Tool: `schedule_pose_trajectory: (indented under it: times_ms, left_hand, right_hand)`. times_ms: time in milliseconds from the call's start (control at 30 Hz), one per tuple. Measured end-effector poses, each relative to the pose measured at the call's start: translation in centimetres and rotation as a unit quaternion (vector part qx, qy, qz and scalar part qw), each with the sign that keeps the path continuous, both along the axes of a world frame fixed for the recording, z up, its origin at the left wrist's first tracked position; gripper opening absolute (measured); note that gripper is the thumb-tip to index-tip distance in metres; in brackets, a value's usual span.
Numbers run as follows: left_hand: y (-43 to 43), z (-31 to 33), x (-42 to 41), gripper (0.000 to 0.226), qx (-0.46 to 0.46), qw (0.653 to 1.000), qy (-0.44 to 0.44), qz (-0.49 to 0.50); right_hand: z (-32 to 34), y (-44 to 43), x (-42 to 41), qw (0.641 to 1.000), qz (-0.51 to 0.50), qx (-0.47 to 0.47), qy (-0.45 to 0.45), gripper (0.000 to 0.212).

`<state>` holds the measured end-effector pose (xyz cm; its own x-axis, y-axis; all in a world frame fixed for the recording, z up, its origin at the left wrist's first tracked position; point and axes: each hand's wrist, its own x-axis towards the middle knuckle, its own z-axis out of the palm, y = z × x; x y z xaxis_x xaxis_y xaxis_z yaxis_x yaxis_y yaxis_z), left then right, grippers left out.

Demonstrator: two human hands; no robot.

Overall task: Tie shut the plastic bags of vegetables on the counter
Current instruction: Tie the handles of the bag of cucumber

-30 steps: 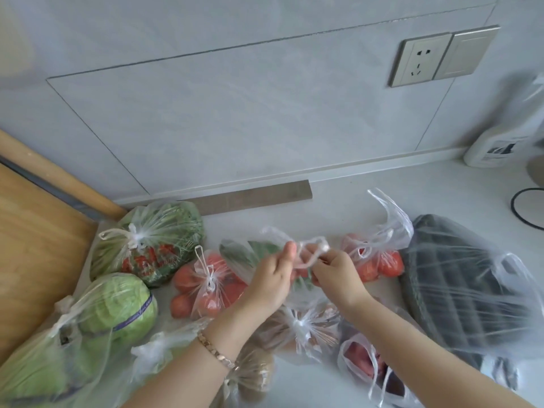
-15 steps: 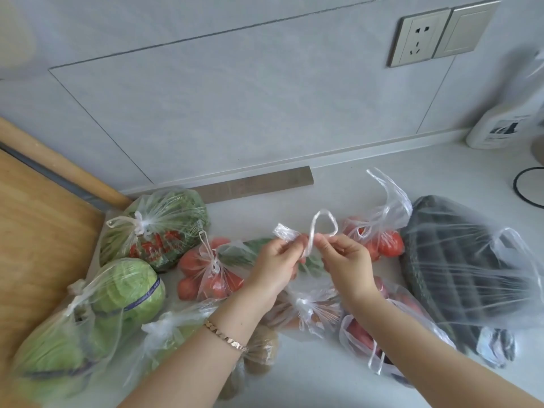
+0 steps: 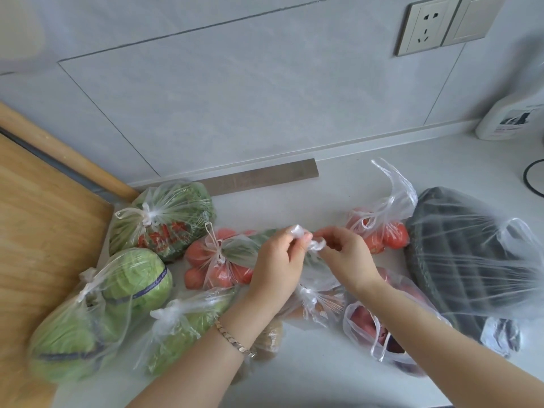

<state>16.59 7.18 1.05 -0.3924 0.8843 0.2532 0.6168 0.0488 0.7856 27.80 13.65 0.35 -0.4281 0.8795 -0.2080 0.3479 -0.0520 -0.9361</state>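
Handles (image 3: pixel 317 245) cinched; L hand (image 3: pixel 276 266), R hand (image 3: pixel 347 256) pinching (fingers curled).

Bright, even daylight; soft shadows; slight overall softness; wide-angle bending at edges.

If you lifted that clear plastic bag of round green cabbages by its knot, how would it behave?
The clear plastic bag of round green cabbages would probably feel heavy: big, dense-looking heads fill it. Its thin film looks floppy, so it would likely sag below the knotted top. Pushed along the white counter, the round heads might roll inside.
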Motion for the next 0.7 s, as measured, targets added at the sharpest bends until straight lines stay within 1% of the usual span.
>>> schedule_pose_trajectory:
  times_ms: [67,100,133,167,200,267,300,367,467,500,600,633,700]
  left_hand:
    - [0.6,0.3,-0.3,0.022,-0.043,0.996,-0.060,0.048]
    - [0.8,0.4,-0.4,0.023,-0.059,0.993,-0.082,0.064]
    - [1.0,0.4,-0.5,0.024,-0.075,0.990,-0.097,0.074]
    - [1.2,0.5,-0.6,0.024,-0.089,0.987,-0.104,0.078]
    - [1.3,0.4,-0.7,0.024,-0.102,0.986,-0.110,0.079]
    - [1.4,0.4,-0.9,0.021,-0.123,0.982,-0.120,0.079]
    - [1.5,0.4,-0.9,0.020,-0.137,0.979,-0.133,0.076]
    - [1.7,0.2,-0.9,0.017,-0.167,0.968,-0.173,0.067]
    - [1.7,0.1,-0.6,0.022,-0.206,0.956,-0.200,0.060]
    - [1.7,0.1,-0.5,0.023,-0.207,0.952,-0.215,0.060]
    - [1.5,0.3,-0.4,0.023,-0.191,0.939,-0.277,0.066]
    - [1.5,0.4,-0.4,0.023,-0.185,0.940,-0.278,0.069]
    - [1.5,0.8,-0.9,0.026,-0.171,0.951,-0.244,0.085]
  right_hand:
    - [0.4,-0.5,0.6,0.997,0.070,-0.013,0.027,0.037]
    - [0.4,-0.7,0.9,0.994,0.094,-0.025,0.043,0.037]
    - [0.4,-0.7,1.1,0.992,0.108,-0.037,0.059,0.033]
    - [0.5,-0.7,1.3,0.989,0.115,-0.051,0.075,0.031]
    - [0.5,-0.7,1.4,0.986,0.117,-0.071,0.093,0.033]
    - [0.3,-0.5,1.6,0.974,0.119,-0.119,0.150,0.042]
    - [-0.1,-0.4,1.9,0.970,0.115,-0.128,0.172,0.049]
    - [-0.6,-0.5,1.9,0.970,0.109,-0.089,0.199,0.054]
    - [-1.2,-0.6,1.6,0.978,0.073,0.018,0.197,0.039]
    - [-1.4,-0.6,1.5,0.981,0.052,0.041,0.184,0.037]
    - [-1.9,-0.6,1.4,0.988,0.000,0.117,0.098,0.035]
    - [-1.9,-0.6,1.3,0.987,0.004,0.144,0.074,0.029]
    - [-1.2,-0.5,1.4,0.979,0.031,0.193,0.056,0.011]
